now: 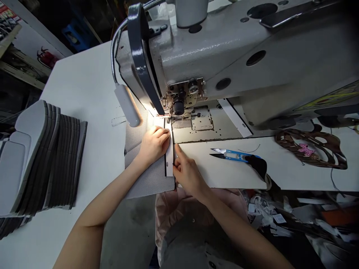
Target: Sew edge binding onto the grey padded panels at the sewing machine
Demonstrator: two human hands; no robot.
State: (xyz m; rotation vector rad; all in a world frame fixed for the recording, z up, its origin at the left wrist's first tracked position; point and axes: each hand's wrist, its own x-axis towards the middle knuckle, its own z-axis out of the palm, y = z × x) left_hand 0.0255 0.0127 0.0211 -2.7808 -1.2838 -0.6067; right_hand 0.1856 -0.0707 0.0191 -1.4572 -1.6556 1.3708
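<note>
A piece of grey mesh fabric (148,181) lies under the needle area of a sewing machine (202,52), with a long white strip (169,157) edged in black along its right side. My left hand (155,144) rests on the fabric, its bent fingers held together on the strip just in front of the presser foot (168,118). At the strip's right edge is my right hand (189,172), index finger stretched toward the machine. Its thumb and curled fingers close on the fabric's edge; the fingertips are partly hidden.
Stacked grey-edged padded pieces (53,157) stand at the left of the white table (98,86). Blue thread snips (234,155) lie to the right, near a brown hair clip (311,149). Another white strip (235,117) lies on the machine bed. A lamp (127,104) hangs beside the needle.
</note>
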